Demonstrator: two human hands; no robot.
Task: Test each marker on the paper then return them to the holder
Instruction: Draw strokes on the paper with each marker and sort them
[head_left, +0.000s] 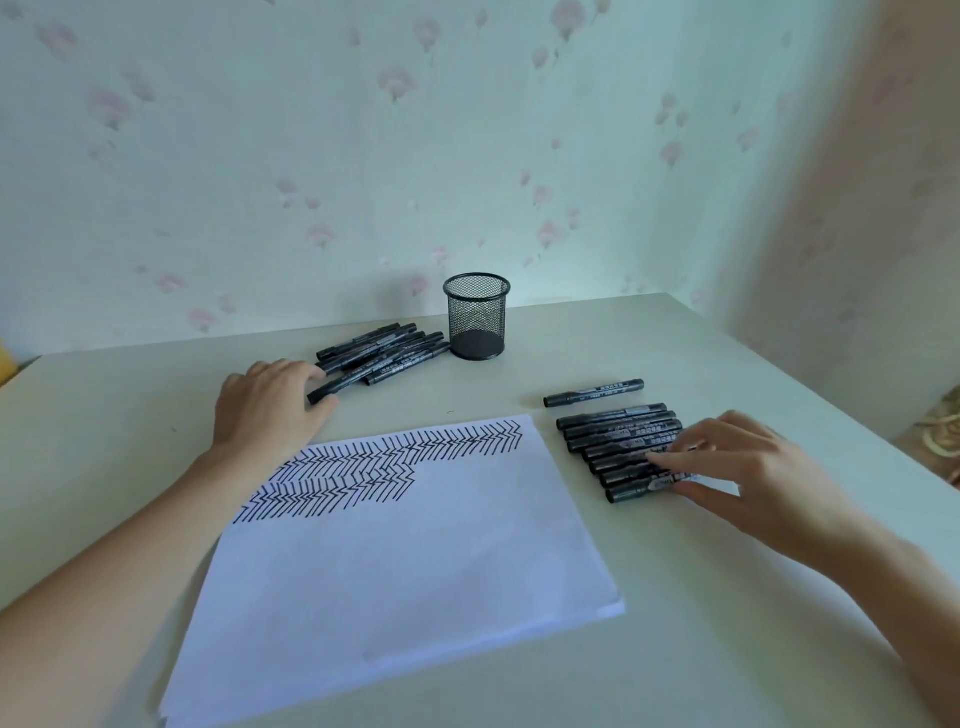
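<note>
A white sheet of paper (405, 561) lies in front of me, its top left filled with rows of black zigzag strokes. Behind it stands an empty black mesh holder (476, 316). A loose pile of black markers (384, 351) lies left of the holder. My left hand (270, 405) rests at the pile's near end, fingers curled around the tip of one marker (332, 387). To the right of the paper lies a neat row of black markers (618, 447). My right hand (748, 473) lies on that row, fingers spread and touching the markers. One single marker (594, 393) lies apart behind the row.
The pale table (675, 338) ends against a flowered wall at the back, with its right edge running close past the marker row. A basket-like object (940, 431) sits beyond that right edge.
</note>
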